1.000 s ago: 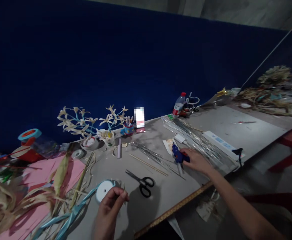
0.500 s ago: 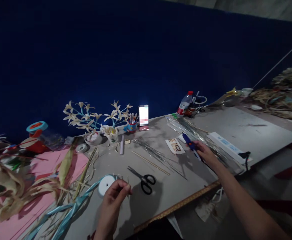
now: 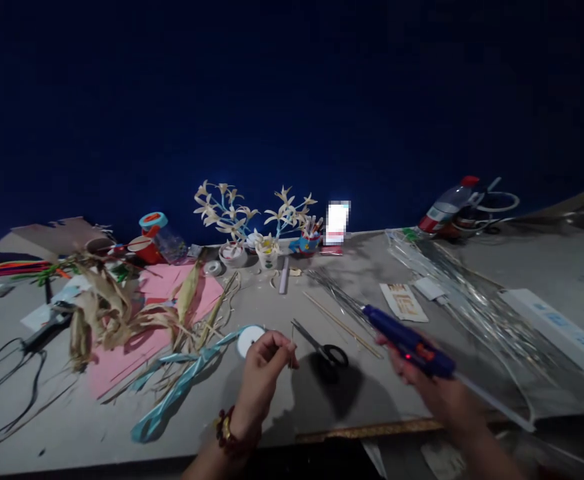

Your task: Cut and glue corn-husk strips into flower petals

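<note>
My left hand [image 3: 268, 363] pinches a short, thin strand [image 3: 292, 347], perhaps wire or stalk; its exact kind is too small to tell. Wrapped in my right hand [image 3: 422, 377] is a blue hot glue gun [image 3: 408, 340], its nozzle pointing left and a pale glue stick [image 3: 497, 402] jutting from its back. A small red light glows on the gun. Black-handled scissors [image 3: 325, 353] lie on the table between the hands. Just behind my left hand sits a white spool [image 3: 250, 341] with light blue ribbon [image 3: 187, 383] trailing left.
Two pots of husk flowers [image 3: 232, 253] stand at the back beside a pen cup [image 3: 309, 241] and a lit phone [image 3: 337, 223]. Dried husks [image 3: 122, 320] cover pink paper [image 3: 147, 347] at left. Wires [image 3: 472, 307], a bottle [image 3: 447, 207] and a power strip [image 3: 557, 327] lie right.
My right hand has lifted the glue gun off the table's right side and brought it nearer, toward my left hand. The view has turned left. My left hand keeps its pinch.
</note>
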`<action>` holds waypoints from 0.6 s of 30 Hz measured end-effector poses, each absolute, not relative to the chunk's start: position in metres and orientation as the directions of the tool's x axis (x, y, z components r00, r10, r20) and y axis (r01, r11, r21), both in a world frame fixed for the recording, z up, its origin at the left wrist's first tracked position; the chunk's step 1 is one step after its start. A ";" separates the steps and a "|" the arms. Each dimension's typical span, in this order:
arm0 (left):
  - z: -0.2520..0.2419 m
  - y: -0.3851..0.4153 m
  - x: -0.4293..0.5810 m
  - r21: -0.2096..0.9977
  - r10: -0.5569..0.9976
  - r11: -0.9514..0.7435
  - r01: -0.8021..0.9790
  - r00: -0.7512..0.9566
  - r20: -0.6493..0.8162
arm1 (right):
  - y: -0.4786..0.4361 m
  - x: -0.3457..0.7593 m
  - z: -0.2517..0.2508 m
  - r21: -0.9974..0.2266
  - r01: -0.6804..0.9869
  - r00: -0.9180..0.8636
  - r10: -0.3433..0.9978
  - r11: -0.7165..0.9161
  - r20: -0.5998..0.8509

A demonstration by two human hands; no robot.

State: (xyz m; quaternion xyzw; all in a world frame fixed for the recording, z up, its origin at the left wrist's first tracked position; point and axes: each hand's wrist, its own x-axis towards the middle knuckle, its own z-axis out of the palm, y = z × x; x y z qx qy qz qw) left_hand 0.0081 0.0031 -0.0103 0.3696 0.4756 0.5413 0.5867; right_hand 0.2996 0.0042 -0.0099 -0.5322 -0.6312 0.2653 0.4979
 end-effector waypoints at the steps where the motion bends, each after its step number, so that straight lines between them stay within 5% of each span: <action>1: -0.010 0.002 0.008 0.948 0.987 0.135 -0.289 -0.047 -0.155 | -0.001 0.283 -0.009 -0.866 0.386 -0.018 0.941 0.317 0.337; 5: -0.009 -0.001 0.004 0.945 0.987 0.123 -0.304 -0.058 -0.148 | -0.015 0.233 -0.004 -0.883 0.331 -0.264 0.931 0.334 0.254; 10: -0.008 -0.005 -0.002 0.942 0.990 0.110 -0.318 -0.050 -0.133 | -0.022 0.207 0.002 -0.892 0.344 -0.206 0.950 0.294 0.233; 18: -0.007 -0.007 -0.003 0.937 0.988 0.126 -0.324 -0.040 -0.147 | -0.017 0.210 -0.015 -0.800 0.397 -0.249 0.892 0.450 0.378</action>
